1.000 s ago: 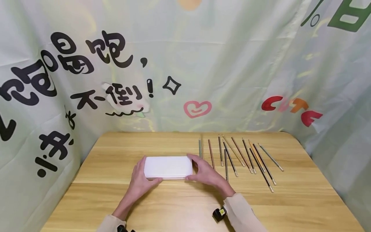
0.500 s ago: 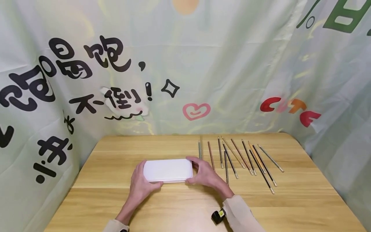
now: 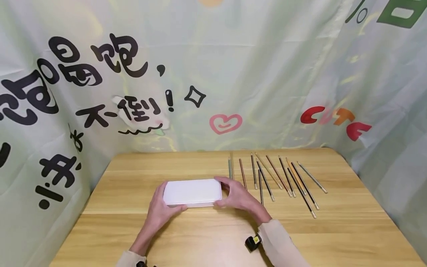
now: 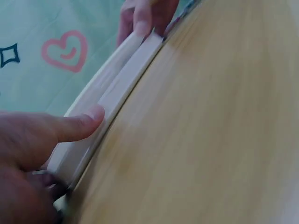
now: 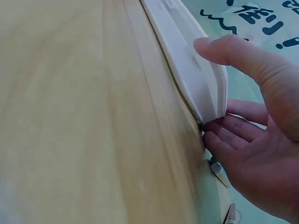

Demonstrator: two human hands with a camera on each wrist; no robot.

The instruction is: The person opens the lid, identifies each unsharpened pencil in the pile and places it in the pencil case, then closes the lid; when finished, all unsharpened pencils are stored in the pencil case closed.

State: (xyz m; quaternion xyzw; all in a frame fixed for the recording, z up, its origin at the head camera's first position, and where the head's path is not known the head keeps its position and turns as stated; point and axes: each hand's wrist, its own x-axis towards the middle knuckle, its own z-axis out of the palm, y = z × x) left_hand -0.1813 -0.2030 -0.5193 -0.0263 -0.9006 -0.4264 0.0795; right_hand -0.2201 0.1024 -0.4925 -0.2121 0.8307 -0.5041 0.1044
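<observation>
A white pencil case (image 3: 192, 192), oblong with a lid seam along its side, lies flat on the wooden table. My left hand (image 3: 158, 205) grips its left end, the thumb along the front side. At the other end my right hand (image 3: 238, 195) holds the case, thumb at the front corner and fingers round the far right side. In the left wrist view the front side of the case (image 4: 110, 95) slants up between both hands. The right wrist view has the right thumb (image 5: 224, 49) against the side. What is inside the case is hidden.
Several pencils (image 3: 268, 174), mostly dark, lie spread over the right rear of the table (image 3: 200, 237). The leftmost ones lie close behind the right hand. A printed cloth (image 3: 267, 74) hangs round the back and sides of the table.
The head view has shifted a little. Both hands keep their hold on the pencil case, which has turned very slightly, its left end a touch nearer. The pencils have not moved.
</observation>
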